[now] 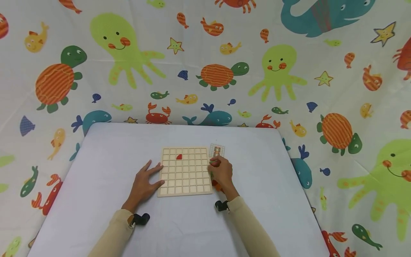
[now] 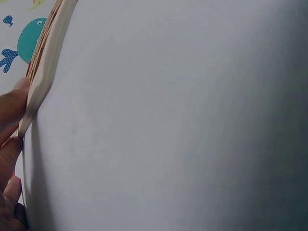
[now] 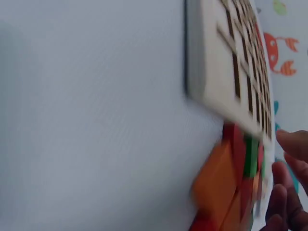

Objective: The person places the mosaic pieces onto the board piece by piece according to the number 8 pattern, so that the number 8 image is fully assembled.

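A pale wooden grid board [image 1: 185, 172] lies on the table, with one red quarter-round piece [image 1: 179, 157] in a cell of its upper part. My left hand [image 1: 145, 182] has its fingers spread and touches the board's left edge. At the right edge, my right hand [image 1: 222, 174] bends its fingers over a heap of red, orange and green pieces [image 3: 219, 178]. The right wrist view shows a gap between thumb and fingers, with no piece visible in it. Part of the heap is hidden under that hand.
A small printed pattern card [image 1: 222, 146] lies beyond my right hand, beside the board's upper right corner. The white-covered table [image 1: 112, 153] ends at a cloth backdrop [image 1: 179, 78] printed with sea animals.
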A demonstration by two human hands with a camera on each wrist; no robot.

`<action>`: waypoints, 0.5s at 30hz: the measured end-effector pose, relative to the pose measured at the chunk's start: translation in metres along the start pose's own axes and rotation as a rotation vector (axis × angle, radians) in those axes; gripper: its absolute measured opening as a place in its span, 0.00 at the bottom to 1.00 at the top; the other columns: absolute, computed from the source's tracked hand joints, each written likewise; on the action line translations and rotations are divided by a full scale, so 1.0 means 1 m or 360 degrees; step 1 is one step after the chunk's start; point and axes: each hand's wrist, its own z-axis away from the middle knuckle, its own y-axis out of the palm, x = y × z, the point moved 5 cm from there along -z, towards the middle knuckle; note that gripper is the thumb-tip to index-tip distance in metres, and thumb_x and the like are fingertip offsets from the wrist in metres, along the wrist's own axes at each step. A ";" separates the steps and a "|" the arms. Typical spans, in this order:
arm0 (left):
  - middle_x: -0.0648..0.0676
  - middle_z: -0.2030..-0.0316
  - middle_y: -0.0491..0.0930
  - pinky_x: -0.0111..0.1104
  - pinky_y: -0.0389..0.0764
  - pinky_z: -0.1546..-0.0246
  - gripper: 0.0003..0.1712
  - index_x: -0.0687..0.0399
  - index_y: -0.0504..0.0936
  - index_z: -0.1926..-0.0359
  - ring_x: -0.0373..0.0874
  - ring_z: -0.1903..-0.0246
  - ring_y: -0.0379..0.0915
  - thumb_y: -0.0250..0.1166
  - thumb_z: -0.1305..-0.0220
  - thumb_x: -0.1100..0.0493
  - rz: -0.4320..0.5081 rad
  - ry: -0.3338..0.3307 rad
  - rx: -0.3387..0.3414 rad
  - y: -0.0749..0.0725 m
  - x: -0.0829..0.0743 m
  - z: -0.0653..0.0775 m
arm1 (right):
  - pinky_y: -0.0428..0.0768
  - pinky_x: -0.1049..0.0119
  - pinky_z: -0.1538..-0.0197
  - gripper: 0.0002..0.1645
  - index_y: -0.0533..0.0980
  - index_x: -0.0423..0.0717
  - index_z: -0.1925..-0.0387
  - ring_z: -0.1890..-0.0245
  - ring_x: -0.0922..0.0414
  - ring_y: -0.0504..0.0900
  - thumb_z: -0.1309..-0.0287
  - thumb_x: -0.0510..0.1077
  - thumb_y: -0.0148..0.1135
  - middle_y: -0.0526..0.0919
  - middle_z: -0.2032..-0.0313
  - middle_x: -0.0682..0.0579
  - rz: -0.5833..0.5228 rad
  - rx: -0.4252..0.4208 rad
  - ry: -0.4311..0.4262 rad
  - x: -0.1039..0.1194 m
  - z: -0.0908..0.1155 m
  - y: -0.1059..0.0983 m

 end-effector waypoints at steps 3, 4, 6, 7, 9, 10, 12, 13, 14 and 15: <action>0.72 0.21 0.62 0.72 0.57 0.25 0.39 0.54 0.80 0.29 0.76 0.21 0.53 0.80 0.41 0.54 -0.0003 0.0001 -0.0009 -0.002 -0.001 0.002 | 0.76 0.64 0.69 0.16 0.86 0.49 0.53 0.67 0.55 0.81 0.43 0.43 0.80 0.86 0.65 0.50 0.0114 -0.0054 0.0073 -0.015 0.002 -0.015; 0.73 0.21 0.61 0.72 0.57 0.25 0.39 0.54 0.80 0.29 0.76 0.21 0.54 0.80 0.41 0.54 -0.0004 0.0001 -0.0011 -0.002 -0.001 0.003 | 0.75 0.64 0.69 0.17 0.85 0.49 0.53 0.67 0.55 0.80 0.43 0.44 0.80 0.85 0.65 0.50 0.0152 -0.0066 0.0098 -0.018 0.002 -0.019; 0.73 0.22 0.61 0.72 0.57 0.26 0.39 0.55 0.80 0.30 0.76 0.22 0.54 0.80 0.41 0.55 -0.0006 0.0004 -0.0014 -0.003 -0.002 0.004 | 0.73 0.64 0.69 0.18 0.84 0.50 0.53 0.68 0.55 0.78 0.43 0.47 0.81 0.83 0.67 0.51 0.0242 -0.0067 0.0145 -0.025 0.003 -0.024; 0.73 0.21 0.61 0.72 0.57 0.26 0.39 0.55 0.80 0.29 0.76 0.22 0.54 0.80 0.41 0.55 -0.0008 0.0003 -0.0013 -0.003 -0.003 0.004 | 0.73 0.65 0.69 0.19 0.84 0.50 0.53 0.69 0.55 0.78 0.43 0.49 0.81 0.82 0.68 0.52 0.0286 -0.0063 0.0156 -0.027 0.003 -0.025; 0.72 0.22 0.62 0.72 0.57 0.25 0.39 0.55 0.80 0.29 0.76 0.21 0.54 0.80 0.42 0.55 0.0002 0.0006 -0.0018 -0.003 -0.004 0.005 | 0.72 0.65 0.70 0.19 0.83 0.49 0.56 0.70 0.55 0.77 0.43 0.51 0.81 0.81 0.69 0.52 0.0359 -0.0052 0.0167 -0.030 0.003 -0.027; 0.72 0.22 0.63 0.72 0.57 0.25 0.39 0.55 0.80 0.29 0.76 0.21 0.54 0.80 0.42 0.55 0.0002 0.0008 -0.0020 -0.003 -0.004 0.005 | 0.72 0.65 0.70 0.18 0.83 0.49 0.58 0.70 0.55 0.76 0.44 0.52 0.81 0.80 0.69 0.52 0.0388 -0.0044 0.0172 -0.031 0.003 -0.028; 0.71 0.22 0.64 0.72 0.57 0.25 0.39 0.55 0.80 0.29 0.75 0.21 0.53 0.80 0.41 0.55 0.0006 0.0011 -0.0021 -0.003 -0.005 0.005 | 0.71 0.65 0.71 0.17 0.83 0.49 0.61 0.70 0.55 0.76 0.44 0.53 0.82 0.79 0.70 0.52 0.0438 -0.0035 0.0172 -0.032 0.003 -0.029; 0.71 0.22 0.63 0.71 0.57 0.25 0.39 0.55 0.80 0.30 0.75 0.21 0.53 0.80 0.41 0.55 0.0008 0.0010 -0.0021 -0.002 -0.006 0.005 | 0.70 0.65 0.71 0.17 0.83 0.49 0.62 0.70 0.54 0.76 0.44 0.53 0.82 0.79 0.70 0.52 0.0453 -0.0032 0.0171 -0.032 0.002 -0.030; 0.71 0.22 0.64 0.71 0.57 0.25 0.39 0.55 0.80 0.30 0.75 0.21 0.53 0.80 0.41 0.55 0.0010 0.0008 -0.0022 -0.002 -0.006 0.005 | 0.70 0.65 0.71 0.16 0.83 0.49 0.63 0.70 0.55 0.76 0.44 0.53 0.81 0.79 0.70 0.52 0.0460 -0.0025 0.0176 -0.032 0.002 -0.030; 0.71 0.22 0.63 0.71 0.57 0.25 0.39 0.55 0.80 0.29 0.75 0.21 0.53 0.80 0.41 0.55 0.0007 0.0004 -0.0020 -0.002 -0.006 0.004 | 0.70 0.65 0.72 0.15 0.83 0.50 0.64 0.70 0.55 0.76 0.43 0.53 0.81 0.79 0.70 0.52 0.0458 -0.0017 0.0183 -0.032 0.002 -0.030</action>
